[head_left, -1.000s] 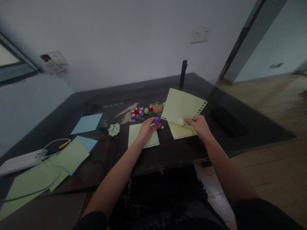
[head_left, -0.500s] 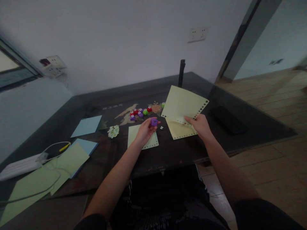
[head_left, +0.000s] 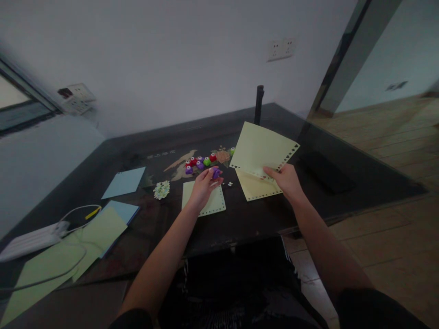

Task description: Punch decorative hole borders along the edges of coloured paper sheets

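Observation:
My left hand (head_left: 203, 188) is closed around a small purple craft punch (head_left: 216, 173), held above a pale green sheet (head_left: 216, 204) that lies on the table with holes along its edges. In my right hand (head_left: 285, 179), pinched between thumb and fingers, a pale yellow-green paper sheet (head_left: 262, 147) is raised at a tilt. Small shapes are cut along two of its edges. Below it lies another yellowish sheet (head_left: 255, 191), partly hidden. Tiny paper cut-outs (head_left: 230, 184) rest between the two lying sheets.
Several red, purple and green punches (head_left: 200, 160) sit in a group beyond my left hand. A pile of paper cut-outs (head_left: 161, 189) lies left of them. Blue sheets (head_left: 124, 182), a white power strip (head_left: 34, 240) with cables, a dark phone-like slab (head_left: 324, 173) and a black upright post (head_left: 259, 104) surround the work.
My left hand has drawn slightly left with the purple punch, turning it in the fingers. My right hand and its sheet have hardly moved.

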Demonstrator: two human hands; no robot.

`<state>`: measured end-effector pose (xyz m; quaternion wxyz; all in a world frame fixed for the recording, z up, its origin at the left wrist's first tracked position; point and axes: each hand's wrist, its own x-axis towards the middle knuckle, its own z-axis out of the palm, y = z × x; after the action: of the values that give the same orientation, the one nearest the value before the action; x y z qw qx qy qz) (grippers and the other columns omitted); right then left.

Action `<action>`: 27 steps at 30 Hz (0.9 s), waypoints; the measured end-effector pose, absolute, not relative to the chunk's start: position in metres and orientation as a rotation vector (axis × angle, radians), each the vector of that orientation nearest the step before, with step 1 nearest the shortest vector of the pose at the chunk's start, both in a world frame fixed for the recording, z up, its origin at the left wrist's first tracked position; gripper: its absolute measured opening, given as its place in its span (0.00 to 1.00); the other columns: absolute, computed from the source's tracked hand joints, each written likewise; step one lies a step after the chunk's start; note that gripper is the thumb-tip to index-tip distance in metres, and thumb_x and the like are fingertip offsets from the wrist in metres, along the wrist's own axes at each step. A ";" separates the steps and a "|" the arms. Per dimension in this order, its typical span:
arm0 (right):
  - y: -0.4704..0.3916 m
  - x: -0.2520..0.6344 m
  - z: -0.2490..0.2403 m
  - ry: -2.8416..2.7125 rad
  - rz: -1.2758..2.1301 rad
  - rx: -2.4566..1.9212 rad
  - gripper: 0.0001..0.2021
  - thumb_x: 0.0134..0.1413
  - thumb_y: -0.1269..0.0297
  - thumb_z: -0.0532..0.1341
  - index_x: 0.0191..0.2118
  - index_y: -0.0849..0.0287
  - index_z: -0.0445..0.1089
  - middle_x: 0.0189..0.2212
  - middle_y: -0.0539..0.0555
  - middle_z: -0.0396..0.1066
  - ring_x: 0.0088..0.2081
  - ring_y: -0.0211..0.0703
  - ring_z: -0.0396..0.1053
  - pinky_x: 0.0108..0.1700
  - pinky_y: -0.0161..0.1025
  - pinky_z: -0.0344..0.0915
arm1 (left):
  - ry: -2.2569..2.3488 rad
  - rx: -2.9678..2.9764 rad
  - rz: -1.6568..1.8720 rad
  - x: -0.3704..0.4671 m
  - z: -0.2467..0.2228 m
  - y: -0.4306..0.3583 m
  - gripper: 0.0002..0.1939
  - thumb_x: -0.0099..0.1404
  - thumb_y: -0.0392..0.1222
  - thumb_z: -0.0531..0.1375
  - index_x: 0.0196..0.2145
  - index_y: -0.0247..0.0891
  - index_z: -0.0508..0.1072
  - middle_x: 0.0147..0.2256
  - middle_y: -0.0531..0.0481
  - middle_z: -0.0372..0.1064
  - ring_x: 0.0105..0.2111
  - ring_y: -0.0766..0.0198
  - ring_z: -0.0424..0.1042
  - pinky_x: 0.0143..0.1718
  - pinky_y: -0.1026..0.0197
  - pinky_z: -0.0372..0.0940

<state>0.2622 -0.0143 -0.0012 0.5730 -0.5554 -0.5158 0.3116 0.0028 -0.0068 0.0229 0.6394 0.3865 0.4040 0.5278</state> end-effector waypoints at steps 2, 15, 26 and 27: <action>-0.014 0.262 -0.001 -1.209 0.738 -1.295 0.17 0.42 0.60 0.65 0.39 0.64 0.75 0.40 0.60 0.76 0.42 0.53 0.73 0.47 0.48 0.68 | 0.906 0.865 1.185 0.006 0.024 -0.009 0.13 0.61 0.44 0.60 0.42 0.36 0.71 0.39 0.45 0.71 0.32 0.66 0.72 0.41 0.56 0.67; -0.014 0.264 -0.002 -1.223 0.729 -1.289 0.17 0.42 0.60 0.66 0.39 0.64 0.75 0.40 0.60 0.76 0.41 0.53 0.74 0.47 0.49 0.68 | 0.951 0.980 1.173 0.010 0.018 -0.009 0.14 0.60 0.47 0.61 0.41 0.37 0.71 0.40 0.45 0.71 0.34 0.64 0.73 0.40 0.60 0.65; -0.014 0.265 -0.002 -1.140 0.737 -1.289 0.16 0.40 0.61 0.67 0.37 0.64 0.75 0.38 0.60 0.77 0.40 0.54 0.74 0.46 0.50 0.68 | 0.924 1.011 1.193 0.013 0.017 -0.010 0.17 0.58 0.49 0.62 0.41 0.35 0.71 0.38 0.46 0.72 0.31 0.67 0.72 0.43 0.56 0.67; -0.014 0.265 0.000 -1.113 0.739 -1.281 0.16 0.39 0.61 0.67 0.37 0.64 0.75 0.38 0.60 0.77 0.40 0.55 0.74 0.45 0.50 0.69 | 0.936 1.035 1.194 0.013 0.017 -0.010 0.18 0.58 0.50 0.62 0.41 0.35 0.71 0.38 0.46 0.72 0.31 0.67 0.72 0.42 0.57 0.67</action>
<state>0.2652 -0.0145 -0.0001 0.6016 -0.5530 -0.4802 0.3188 0.0125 -0.0105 0.0170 0.6072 0.4477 0.4048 0.5168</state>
